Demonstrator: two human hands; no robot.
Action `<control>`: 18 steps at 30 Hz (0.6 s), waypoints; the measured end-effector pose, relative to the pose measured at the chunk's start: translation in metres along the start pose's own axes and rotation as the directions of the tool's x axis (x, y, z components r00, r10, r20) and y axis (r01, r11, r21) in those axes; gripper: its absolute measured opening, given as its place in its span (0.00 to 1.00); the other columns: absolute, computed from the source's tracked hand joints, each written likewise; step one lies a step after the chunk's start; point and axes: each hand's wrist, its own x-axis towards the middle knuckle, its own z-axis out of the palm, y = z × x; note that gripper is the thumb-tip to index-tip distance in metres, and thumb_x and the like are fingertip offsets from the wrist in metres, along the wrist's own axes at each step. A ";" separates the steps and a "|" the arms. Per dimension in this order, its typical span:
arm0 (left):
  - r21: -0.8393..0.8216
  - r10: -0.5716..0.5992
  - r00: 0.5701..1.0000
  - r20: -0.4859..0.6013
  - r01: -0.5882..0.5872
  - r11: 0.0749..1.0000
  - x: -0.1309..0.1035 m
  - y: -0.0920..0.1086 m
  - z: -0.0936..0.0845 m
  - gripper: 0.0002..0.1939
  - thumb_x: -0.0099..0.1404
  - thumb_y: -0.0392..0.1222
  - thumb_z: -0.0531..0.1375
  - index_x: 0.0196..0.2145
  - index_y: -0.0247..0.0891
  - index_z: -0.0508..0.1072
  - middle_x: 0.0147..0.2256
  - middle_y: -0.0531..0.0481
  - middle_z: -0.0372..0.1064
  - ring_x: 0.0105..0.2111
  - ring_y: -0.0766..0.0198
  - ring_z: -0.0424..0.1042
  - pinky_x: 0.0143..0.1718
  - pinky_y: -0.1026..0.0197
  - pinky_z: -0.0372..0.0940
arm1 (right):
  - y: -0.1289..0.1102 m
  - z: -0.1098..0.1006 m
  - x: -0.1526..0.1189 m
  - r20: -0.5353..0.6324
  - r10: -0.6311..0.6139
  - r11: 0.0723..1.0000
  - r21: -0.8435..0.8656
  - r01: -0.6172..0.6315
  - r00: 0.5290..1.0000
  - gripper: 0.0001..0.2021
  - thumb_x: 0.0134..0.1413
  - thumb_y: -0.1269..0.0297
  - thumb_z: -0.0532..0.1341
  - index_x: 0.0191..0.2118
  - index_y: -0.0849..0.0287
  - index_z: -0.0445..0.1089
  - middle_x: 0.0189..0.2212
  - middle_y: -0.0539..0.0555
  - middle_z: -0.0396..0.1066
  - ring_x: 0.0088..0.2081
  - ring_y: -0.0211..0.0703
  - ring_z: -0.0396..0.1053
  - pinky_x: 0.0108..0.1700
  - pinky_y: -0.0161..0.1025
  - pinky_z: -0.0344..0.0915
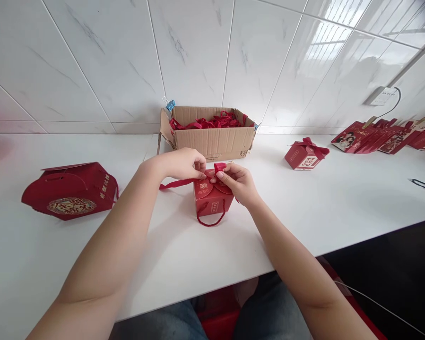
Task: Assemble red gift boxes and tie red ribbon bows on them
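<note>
A small red gift box [214, 203] with gold print stands upright on the white table in front of me, its twisted cord handle hanging down the near side. Across its top runs a red ribbon [178, 183], whose long tail stretches out to the left. My left hand [189, 165] pinches the ribbon at the box's top left. On the other side, my right hand [238, 182] holds a raised loop of the same ribbon between thumb and fingers. The crossing of the ribbon is partly hidden by my fingers.
Behind the gift box is a cardboard carton [214, 141] full of red ribbons, with blue clips on its corners. A larger red box [70, 191] lies at left. To the right stand a bow-tied box [306, 155], several flat red packages [357, 137] and a small dark clip-like object [421, 184].
</note>
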 end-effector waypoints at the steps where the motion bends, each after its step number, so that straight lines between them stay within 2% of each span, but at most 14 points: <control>1: -0.002 0.003 1.000 0.004 -0.003 1.000 0.000 -0.001 0.000 0.13 0.55 0.53 0.57 0.34 0.44 0.74 0.38 0.51 0.75 0.35 0.59 0.72 0.29 0.62 0.59 | 0.000 0.000 0.000 0.005 -0.001 1.000 -0.016 0.001 1.000 0.12 0.49 0.52 0.67 0.30 0.56 0.71 0.27 0.51 0.76 0.33 0.40 0.73 0.43 0.41 0.70; 5: 0.016 -0.016 1.000 0.019 0.016 1.000 0.000 -0.003 0.000 0.13 0.55 0.53 0.57 0.33 0.44 0.73 0.38 0.50 0.75 0.33 0.58 0.71 0.28 0.61 0.59 | -0.003 0.000 0.001 0.008 0.029 0.996 -0.085 -0.028 1.000 0.15 0.47 0.50 0.67 0.30 0.57 0.71 0.25 0.50 0.74 0.31 0.39 0.72 0.40 0.39 0.69; 9: 0.038 -0.063 0.998 0.011 0.063 0.997 -0.003 0.003 0.002 0.13 0.55 0.53 0.57 0.33 0.43 0.71 0.36 0.49 0.74 0.30 0.58 0.71 0.25 0.61 0.59 | -0.007 0.002 0.001 -0.063 0.048 0.993 -0.102 -0.055 0.997 0.16 0.46 0.49 0.66 0.29 0.58 0.71 0.23 0.50 0.73 0.29 0.38 0.71 0.37 0.38 0.69; 16: -0.031 -0.030 0.992 0.119 0.034 0.999 -0.021 0.024 0.001 0.10 0.58 0.49 0.55 0.31 0.42 0.66 0.36 0.47 0.72 0.27 0.61 0.70 0.23 0.63 0.57 | -0.022 0.010 -0.006 -0.226 0.141 0.960 -0.205 -0.188 0.964 0.12 0.47 0.56 0.66 0.33 0.60 0.76 0.21 0.50 0.74 0.25 0.39 0.72 0.33 0.37 0.69; 18: -0.032 -0.040 0.996 0.080 0.043 0.999 -0.028 0.027 -0.002 0.09 0.58 0.48 0.56 0.34 0.42 0.66 0.34 0.49 0.72 0.25 0.62 0.69 0.22 0.63 0.57 | -0.025 0.012 -0.007 -0.257 0.154 0.950 -0.227 -0.214 0.954 0.11 0.47 0.58 0.65 0.35 0.60 0.76 0.21 0.50 0.74 0.25 0.39 0.72 0.32 0.37 0.68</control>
